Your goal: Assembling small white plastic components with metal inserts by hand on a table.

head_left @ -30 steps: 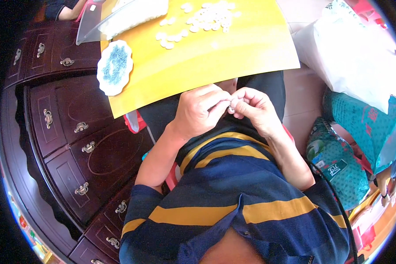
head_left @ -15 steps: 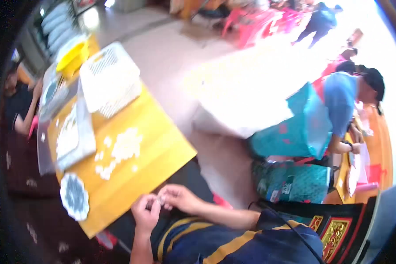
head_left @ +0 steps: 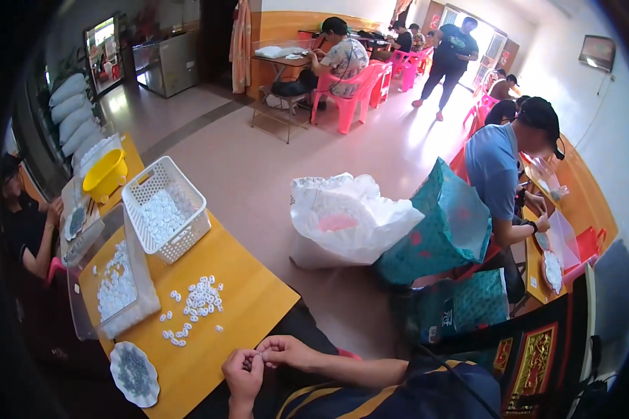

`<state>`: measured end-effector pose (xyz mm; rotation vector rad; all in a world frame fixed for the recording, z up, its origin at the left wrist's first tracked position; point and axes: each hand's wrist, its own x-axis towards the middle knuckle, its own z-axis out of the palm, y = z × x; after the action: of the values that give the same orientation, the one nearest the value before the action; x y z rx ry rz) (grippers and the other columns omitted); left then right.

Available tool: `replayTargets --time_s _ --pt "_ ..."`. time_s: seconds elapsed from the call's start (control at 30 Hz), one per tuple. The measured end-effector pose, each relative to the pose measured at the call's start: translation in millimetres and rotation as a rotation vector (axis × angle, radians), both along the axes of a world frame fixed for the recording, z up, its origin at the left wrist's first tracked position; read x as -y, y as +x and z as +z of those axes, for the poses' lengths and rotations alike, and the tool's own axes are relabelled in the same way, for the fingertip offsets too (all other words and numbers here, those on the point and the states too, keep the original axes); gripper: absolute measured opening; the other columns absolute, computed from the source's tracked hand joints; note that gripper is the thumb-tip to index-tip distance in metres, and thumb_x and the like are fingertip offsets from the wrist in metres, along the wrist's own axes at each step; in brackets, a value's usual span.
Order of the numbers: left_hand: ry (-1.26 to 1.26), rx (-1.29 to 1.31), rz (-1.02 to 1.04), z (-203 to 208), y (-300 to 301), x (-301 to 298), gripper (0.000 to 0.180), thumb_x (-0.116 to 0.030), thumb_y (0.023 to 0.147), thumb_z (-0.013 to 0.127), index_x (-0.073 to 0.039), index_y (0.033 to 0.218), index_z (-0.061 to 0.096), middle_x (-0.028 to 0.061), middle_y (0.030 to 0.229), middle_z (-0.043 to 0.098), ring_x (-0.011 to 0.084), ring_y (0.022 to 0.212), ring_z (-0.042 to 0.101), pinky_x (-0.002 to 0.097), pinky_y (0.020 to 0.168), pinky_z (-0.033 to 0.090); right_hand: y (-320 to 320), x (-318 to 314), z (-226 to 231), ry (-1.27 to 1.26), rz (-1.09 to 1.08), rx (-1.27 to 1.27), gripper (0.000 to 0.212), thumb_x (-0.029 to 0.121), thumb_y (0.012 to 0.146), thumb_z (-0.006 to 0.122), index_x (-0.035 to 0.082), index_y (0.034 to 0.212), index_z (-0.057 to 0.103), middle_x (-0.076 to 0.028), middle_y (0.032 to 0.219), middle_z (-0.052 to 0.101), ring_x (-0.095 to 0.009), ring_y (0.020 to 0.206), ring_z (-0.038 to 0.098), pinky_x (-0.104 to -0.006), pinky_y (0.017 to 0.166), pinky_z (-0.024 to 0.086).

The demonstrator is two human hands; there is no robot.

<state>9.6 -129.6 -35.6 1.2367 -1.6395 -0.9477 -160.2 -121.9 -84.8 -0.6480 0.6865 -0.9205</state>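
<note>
My left hand (head_left: 244, 371) and my right hand (head_left: 287, 351) meet fingertip to fingertip just off the near edge of the wooden table (head_left: 248, 274). Both are closed in a pinch around something too small and covered to make out. Nearest to them on the tabletop lies a loose heap of small white oval pieces with dark holes (head_left: 201, 299), with several strays around it. Left of my hands, a scalloped white dish (head_left: 154, 394) holds many tiny grey parts. Behind it stands a clear plastic box (head_left: 145, 305) with more white pieces.
A white plastic basket (head_left: 182, 241) of white pieces stands at the table's far side, with a yellow basin (head_left: 105, 174) beyond. A white sack (head_left: 307, 244) and a teal bag (head_left: 433, 223) stand on the floor. People work at other tables; one person (head_left: 454, 56) stands at the back.
The view has tilted upward and sharpened, bringing more of the room into sight. My hands remain pinched together beside the table edge.
</note>
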Motion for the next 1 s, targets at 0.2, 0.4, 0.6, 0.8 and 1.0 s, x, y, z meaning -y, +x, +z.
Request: replayTargets --time_s 0.2,0.4,0.6,0.8,1.0 --pt "-0.042 0.025 0.017 2.9 3.1 -3.1 0.005 0.0 0.082 0.069 0.002 0.08 0.065 0.0074 0.067 0.061 0.012 0.053 0.056 0.0255 0.051 0.044 -0.1 1.0 -1.1 -0.027 -0.068 -0.005 0.013 0.01 0.1 0.063 0.003 0.111 0.063 -0.001 0.09 0.065 -0.008 0.078 0.061 -0.0224 0.072 0.051" --pt "0.009 0.014 0.03 1.6 8.3 -4.0 0.005 0.001 0.082 0.069 0.002 0.081 0.064 0.007 0.067 0.061 0.0123 0.053 0.055 0.0261 0.051 0.044 6.1 -0.7 0.8 -0.116 -0.113 -0.08 0.012 0.01 0.099 0.063 0.003 0.109 0.063 0.0 0.089 0.065 -0.008 0.079 0.06 -0.0226 0.074 0.051" --pt "-0.001 0.021 0.038 2.6 9.8 -4.1 0.005 0.0 0.082 0.068 0.002 0.081 0.064 0.0063 0.066 0.06 0.0115 0.053 0.054 0.0261 0.052 0.044 11.4 -0.4 -0.9 -0.15 -0.119 -0.104 0.013 0.011 0.099 0.064 0.003 0.109 0.063 0.001 0.087 0.063 -0.007 0.078 0.059 -0.022 0.073 0.051" --pt "-0.013 0.017 0.058 12.7 15.2 -10.0 0.006 0.0 0.082 0.068 0.002 0.08 0.063 0.0062 0.067 0.059 0.0119 0.054 0.053 0.0259 0.052 0.043 15.6 -2.3 8.8 -0.218 -0.136 -0.118 0.011 0.009 0.098 0.064 0.001 0.107 0.064 0.001 0.088 0.065 -0.007 0.08 0.06 -0.0224 0.072 0.052" --pt "-0.008 0.015 0.101 9.6 23.9 -10.3 0.007 -0.001 0.085 0.067 0.001 0.081 0.062 0.0031 0.067 0.057 0.0097 0.057 0.05 0.0248 0.054 0.041 18.0 -1.1 14.0 -0.125 -0.19 -0.101 0.011 0.008 0.096 0.067 0.001 0.105 0.064 0.001 0.088 0.065 -0.007 0.08 0.06 -0.0227 0.073 0.052"
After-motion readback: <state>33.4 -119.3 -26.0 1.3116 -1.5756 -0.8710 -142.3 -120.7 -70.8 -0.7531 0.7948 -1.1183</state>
